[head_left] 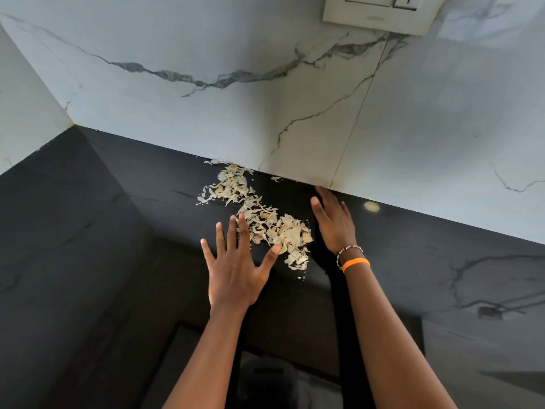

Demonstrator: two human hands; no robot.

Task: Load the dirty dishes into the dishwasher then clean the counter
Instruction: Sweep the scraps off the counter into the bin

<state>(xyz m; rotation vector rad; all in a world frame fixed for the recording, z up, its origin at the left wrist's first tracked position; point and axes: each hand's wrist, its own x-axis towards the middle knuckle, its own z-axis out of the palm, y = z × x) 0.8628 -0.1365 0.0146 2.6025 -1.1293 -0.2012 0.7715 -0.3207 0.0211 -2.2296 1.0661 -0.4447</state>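
Two bare hands flank a pile of pale garlic peels (259,215) on my glossy black counter (88,231). My left hand (236,270) is spread wide, fingers straight, its thumb tip touching the scraps. My right hand (333,222) stands edgewise, fingers straight, near the white marble backsplash (206,113). A wall socket (380,10) is cut off above. No dishwasher is visible.

Glossy black counter (88,246) bears a strewn trail of pale dry peelings (259,216) running from the wall
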